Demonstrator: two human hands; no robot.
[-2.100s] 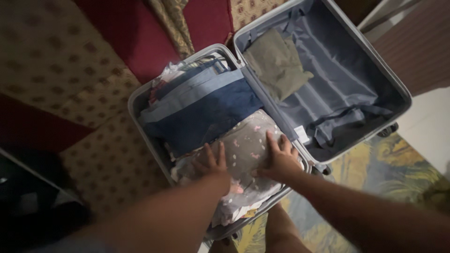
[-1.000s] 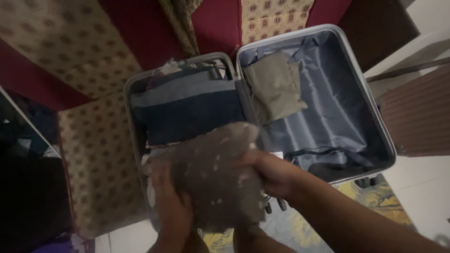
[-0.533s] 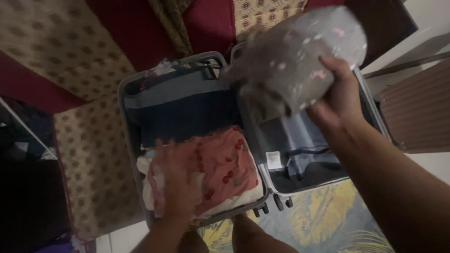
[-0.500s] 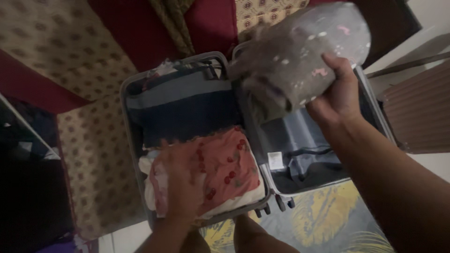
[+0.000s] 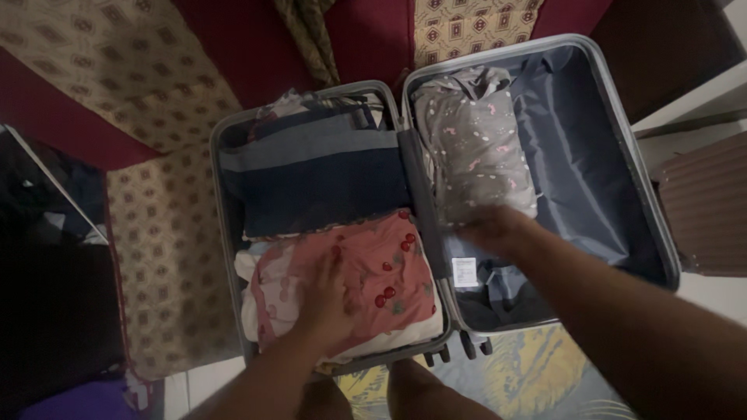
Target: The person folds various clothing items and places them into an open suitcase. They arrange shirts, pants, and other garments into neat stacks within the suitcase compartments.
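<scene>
Suitcase (image 5: 233, 257): grey hard shell, lying fully opened on the floor, two halves side by side.
Left hand (image 5: 325, 294): lying flat, fingers spread, palm pressing on the pink garment; not gripping it.
Pink garment (image 5: 381, 264): folded, salmon with red cherry print, sitting at the near end of the left half, a pale cloth showing under its edges.
Right hand (image 5: 494, 229): blurred, resting at the near edge of the grey bundle in the right half; whether the fingers are closing on the cloth I cannot tell.
Grey bundle (image 5: 476, 152): folded grey garment with small pink and white specks, lying along the left side of the right half, against the middle hinge.
Navy fold (image 5: 319, 183): dark blue cloth with a lighter blue band, filling the far end of the left half, just beyond the pink garment.
Lining (image 5: 580, 171): blue-grey fabric covering the rest of the right half, a white label showing near the right forearm.
Surroundings: patterned beige and maroon bedding (image 5: 148, 85) lying far and left of the suitcase; yellow-patterned rug (image 5: 529, 373) lying near.
</scene>
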